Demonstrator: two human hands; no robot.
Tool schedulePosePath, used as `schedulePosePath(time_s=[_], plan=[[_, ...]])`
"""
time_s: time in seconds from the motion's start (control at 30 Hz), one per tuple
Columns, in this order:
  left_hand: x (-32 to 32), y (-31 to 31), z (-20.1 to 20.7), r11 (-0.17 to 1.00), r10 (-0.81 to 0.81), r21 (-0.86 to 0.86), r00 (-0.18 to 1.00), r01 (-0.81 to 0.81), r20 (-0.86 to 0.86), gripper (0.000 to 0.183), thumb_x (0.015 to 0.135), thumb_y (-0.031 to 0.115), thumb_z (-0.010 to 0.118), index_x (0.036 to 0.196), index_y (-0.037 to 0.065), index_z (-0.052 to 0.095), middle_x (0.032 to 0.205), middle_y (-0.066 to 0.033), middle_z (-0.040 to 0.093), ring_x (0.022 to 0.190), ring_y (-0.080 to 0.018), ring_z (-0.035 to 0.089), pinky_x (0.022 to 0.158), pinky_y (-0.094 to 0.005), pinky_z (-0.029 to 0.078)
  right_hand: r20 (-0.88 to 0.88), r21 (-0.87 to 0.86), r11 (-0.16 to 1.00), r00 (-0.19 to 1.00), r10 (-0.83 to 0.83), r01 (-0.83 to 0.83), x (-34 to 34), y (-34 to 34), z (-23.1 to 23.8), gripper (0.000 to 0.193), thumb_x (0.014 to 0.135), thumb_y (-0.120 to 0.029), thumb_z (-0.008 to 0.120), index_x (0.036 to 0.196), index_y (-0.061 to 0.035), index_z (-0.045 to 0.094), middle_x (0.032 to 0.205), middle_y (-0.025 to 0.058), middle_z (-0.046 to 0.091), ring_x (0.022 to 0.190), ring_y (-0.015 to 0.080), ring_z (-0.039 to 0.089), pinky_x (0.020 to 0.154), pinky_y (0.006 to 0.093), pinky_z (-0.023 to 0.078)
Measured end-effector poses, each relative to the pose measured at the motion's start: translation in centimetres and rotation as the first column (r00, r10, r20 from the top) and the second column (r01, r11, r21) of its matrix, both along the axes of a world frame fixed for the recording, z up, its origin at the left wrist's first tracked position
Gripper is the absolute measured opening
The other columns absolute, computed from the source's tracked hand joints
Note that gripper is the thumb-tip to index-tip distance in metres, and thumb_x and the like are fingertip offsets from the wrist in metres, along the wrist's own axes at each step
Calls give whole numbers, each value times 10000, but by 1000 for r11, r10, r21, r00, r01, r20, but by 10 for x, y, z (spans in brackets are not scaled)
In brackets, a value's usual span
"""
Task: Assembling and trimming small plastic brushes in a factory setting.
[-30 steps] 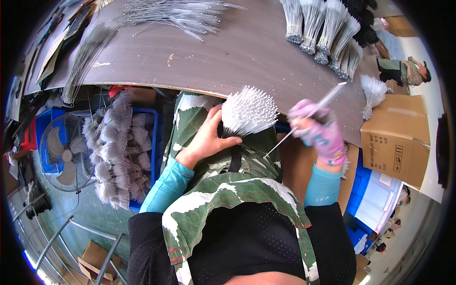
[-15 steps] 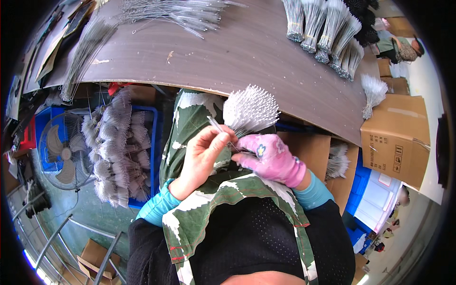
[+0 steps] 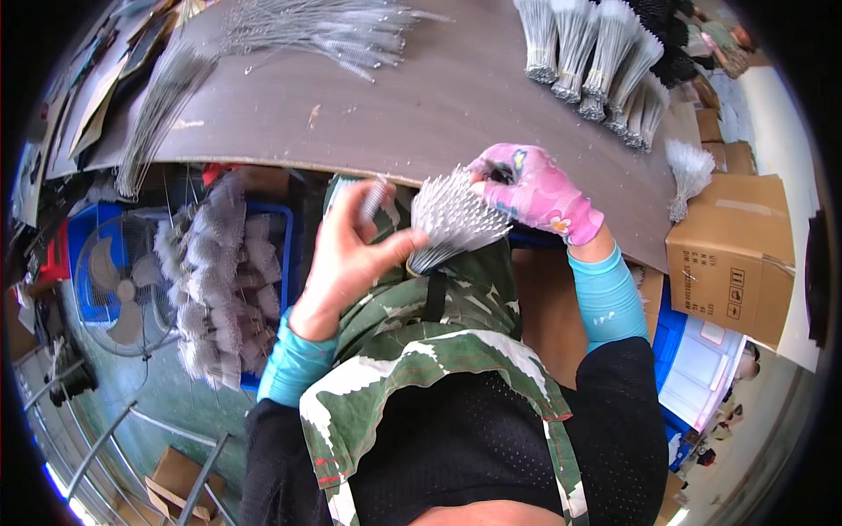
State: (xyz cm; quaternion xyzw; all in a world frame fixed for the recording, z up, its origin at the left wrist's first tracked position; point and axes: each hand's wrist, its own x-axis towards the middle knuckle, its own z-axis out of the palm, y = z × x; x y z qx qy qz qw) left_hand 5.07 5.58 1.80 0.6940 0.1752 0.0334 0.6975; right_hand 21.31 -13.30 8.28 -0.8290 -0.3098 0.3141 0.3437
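A bundle of thin wire brushes point(image 3: 452, 215) stands in my lap, its white-tipped bristle heads fanned upward and its stems gathered at the lower left. My bare left hand point(image 3: 346, 254) is beside it, a thin grey brush point(image 3: 374, 200) caught between the fingers and blurred by motion. The left thumb points at the bundle's side. My right hand point(image 3: 539, 193), in a pink flowered glove, is closed at the upper right of the bundle, thumb and finger pinched at the brush tips. The green-and-white apron point(image 3: 474, 298) lies beneath.
Loose wire brushes point(image 3: 316, 35) and tied bundles point(image 3: 605, 53) lie on the brown table point(image 3: 421, 105) ahead. To the left stand a fan point(image 3: 125, 287) and a blue crate point(image 3: 285, 254) with many brush bundles. A cardboard box point(image 3: 728, 254) with one bundle beside it is at right.
My right hand has moved from the stems up to the bundle's bristle heads. My left hand has shifted left and up, its fingers spreading from the stems, and the bundle has lowered slightly.
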Motion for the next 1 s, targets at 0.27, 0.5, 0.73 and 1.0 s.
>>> schedulePosePath(time_s=[0.27, 0.5, 0.73, 1.0], plan=[[-6, -26, -34, 961, -12, 275, 999, 1, 37, 406, 616, 133, 819, 958, 18, 633, 651, 41, 436, 535, -63, 283, 457, -233, 267, 107, -158, 955, 957, 268, -250, 8, 22, -13, 225, 690, -157, 648, 878, -37, 683, 859, 145, 675, 816, 275, 648, 760, 351, 497], [2, -21, -47, 992, -39, 115, 999, 42, -30, 277, 676, 128, 807, 872, 20, 643, 610, 84, 402, 553, -39, 300, 470, -219, 268, -62, -170, 968, 983, 174, -182, 14, 23, -14, 193, 690, -120, 644, 858, -40, 694, 812, 123, 688, 780, 222, 657, 722, 313, 494], [13, -23, -47, 992, -66, 108, 997, 70, -36, 407, 722, 204, 790, 1036, 1, 630, 855, -71, 674, 729, -120, 614, 670, -282, 508, 204, -118, 939, 918, 340, -322, 20, 18, -21, 250, 700, -204, 645, 873, -23, 654, 819, 171, 643, 775, 300, 625, 722, 388, 483], [7, -16, -30, 986, -38, 160, 993, 55, -110, 471, 711, 338, 755, 1033, 16, 636, 859, -151, 671, 777, -249, 662, 713, -339, 513, 337, -55, 981, 922, 192, -184, -12, 17, -23, 143, 765, -113, 585, 853, 0, 579, 855, 176, 579, 812, 347, 577, 734, 409, 462]])
